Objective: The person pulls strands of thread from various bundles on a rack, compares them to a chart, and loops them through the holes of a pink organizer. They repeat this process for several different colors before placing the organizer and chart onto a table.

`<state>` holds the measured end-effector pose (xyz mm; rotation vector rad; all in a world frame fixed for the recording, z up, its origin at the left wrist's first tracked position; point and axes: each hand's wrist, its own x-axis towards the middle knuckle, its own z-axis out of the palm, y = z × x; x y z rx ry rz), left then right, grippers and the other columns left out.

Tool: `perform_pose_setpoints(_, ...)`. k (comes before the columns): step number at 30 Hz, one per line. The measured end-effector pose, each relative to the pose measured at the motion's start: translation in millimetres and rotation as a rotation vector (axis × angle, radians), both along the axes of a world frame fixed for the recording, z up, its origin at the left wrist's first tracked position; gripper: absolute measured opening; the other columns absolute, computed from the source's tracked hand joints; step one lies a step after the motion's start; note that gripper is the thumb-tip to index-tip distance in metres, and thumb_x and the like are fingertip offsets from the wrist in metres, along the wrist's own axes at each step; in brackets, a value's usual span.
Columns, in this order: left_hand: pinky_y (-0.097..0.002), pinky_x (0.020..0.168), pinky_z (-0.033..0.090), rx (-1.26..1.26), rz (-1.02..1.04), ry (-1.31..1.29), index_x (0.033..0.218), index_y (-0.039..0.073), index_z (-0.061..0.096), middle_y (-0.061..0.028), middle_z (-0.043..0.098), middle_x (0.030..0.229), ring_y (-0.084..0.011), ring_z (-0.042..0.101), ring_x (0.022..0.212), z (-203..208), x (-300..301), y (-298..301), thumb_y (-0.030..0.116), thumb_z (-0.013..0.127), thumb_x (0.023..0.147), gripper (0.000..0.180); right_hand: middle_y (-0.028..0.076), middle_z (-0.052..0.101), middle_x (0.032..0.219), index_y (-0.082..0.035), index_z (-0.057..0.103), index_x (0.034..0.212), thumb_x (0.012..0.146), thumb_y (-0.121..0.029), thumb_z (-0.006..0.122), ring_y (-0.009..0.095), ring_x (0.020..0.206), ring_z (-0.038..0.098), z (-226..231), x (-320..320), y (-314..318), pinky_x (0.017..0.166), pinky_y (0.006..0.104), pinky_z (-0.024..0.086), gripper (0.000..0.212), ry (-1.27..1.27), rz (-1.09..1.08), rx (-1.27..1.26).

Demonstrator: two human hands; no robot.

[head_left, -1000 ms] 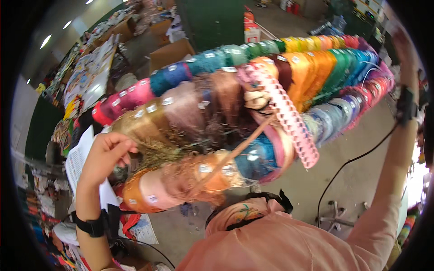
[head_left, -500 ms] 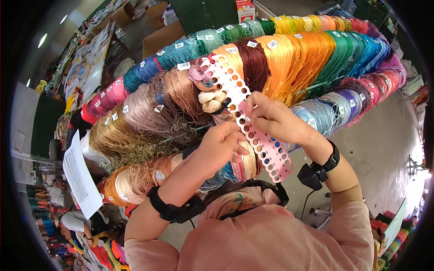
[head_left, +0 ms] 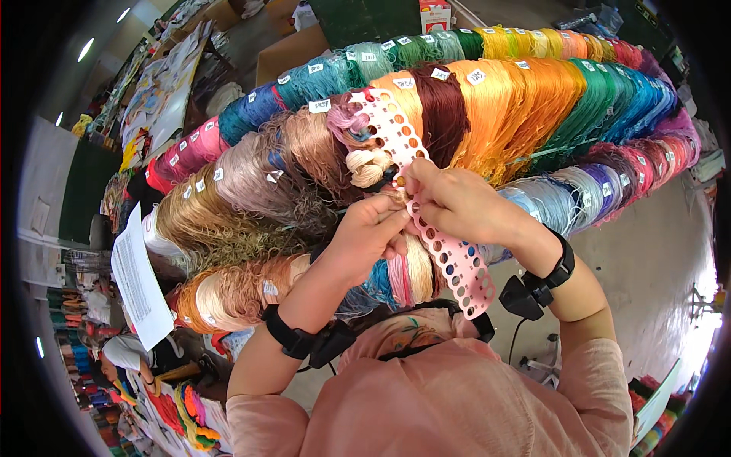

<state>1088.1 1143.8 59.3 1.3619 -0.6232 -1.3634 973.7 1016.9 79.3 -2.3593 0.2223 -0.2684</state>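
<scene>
- Head view, left to right: one white sheet (head_left: pixel 143 289), three long rows of coloured thread (head_left: pixel 506 99), one mauve bundle (head_left: pixel 348 120), one cream bundle (head_left: pixel 368 166) and one pink holed card (head_left: pixel 458 263).
- The card lies slanted across the rows near the middle, both bundles beside its upper left edge.
- Left forearm slants up and rightward, elbow bent; right forearm slants up and leftward, so both hands meet at the card.
- Left hand (head_left: pixel 369 232): fingers curled, tips drawn together at the card's left edge; whether they grip anything, I cannot tell.
- Right hand (head_left: pixel 461 204): fingers folded, grasping the card midway along.
</scene>
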Motion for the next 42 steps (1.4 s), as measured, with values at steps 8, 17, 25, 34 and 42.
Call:
perform_pose_setpoints(8,-0.015,0.039,0.032,-0.055,0.196,0.112,0.094,0.0,0.052,-0.0026,0.055,0.07,-0.0033,0.043,0.046,12,-1,23,0.009,0.045,0.082,0.017,0.015,0.052,0.069,0.0,0.04,0.09,0.07,0.0,0.048,0.03,0.06,0.052,-26,-16,23,0.054,0.034,0.041,0.021,-0.259,-0.166,0.017)
perform_pose_setpoints(17,-0.0194,0.036,0.038,0.067,-0.147,-0.126,0.099,-0.002,0.047,-0.0064,0.053,0.067,-0.0088,0.047,0.039,21,-20,11,0.002,0.039,0.08,0.021,0.008,0.05,0.071,-0.003,0.047,0.089,0.069,0.0,0.049,0.019,0.056,0.05,-52,-22,32,0.053,0.0313,0.037,0.02,-0.635,-0.247,0.258)
perform_pose_setpoints(25,-0.0167,0.037,0.034,0.097,0.546,-0.122,0.081,0.004,0.047,-0.0012,0.048,0.062,-0.0079,0.043,0.045,51,49,145,0.014,0.05,0.075,0.012,0.008,0.048,0.067,-0.004,0.047,0.087,0.062,-0.008,0.055,0.025,0.062,0.049,-37,-20,44,0.056,0.0346,0.034,0.027,-0.435,-0.243,-0.221)
perform_pose_setpoints(34,-0.0207,0.055,0.043,-0.064,1.052,0.546,0.108,0.002,0.045,-0.0073,0.052,0.098,-0.0113,0.054,0.068,-80,97,307,0.017,0.038,0.084,0.029,0.006,0.045,0.063,-0.007,0.049,0.074,0.059,-0.009,0.056,0.026,0.06,0.047,-62,-12,22,0.056,0.036,0.034,0.017,-0.475,-0.331,-0.26)
perform_pose_setpoints(42,-0.0257,0.062,0.043,0.372,-0.058,-0.054,0.101,0.0,0.049,-0.0097,0.056,0.09,-0.0165,0.054,0.071,-154,26,178,0.009,0.045,0.079,0.024,0.013,0.049,0.085,-0.002,0.047,0.092,0.065,-0.01,0.054,0.03,0.08,0.047,-43,-48,35,0.072,0.0362,0.037,0.028,-0.728,-0.414,-0.085)
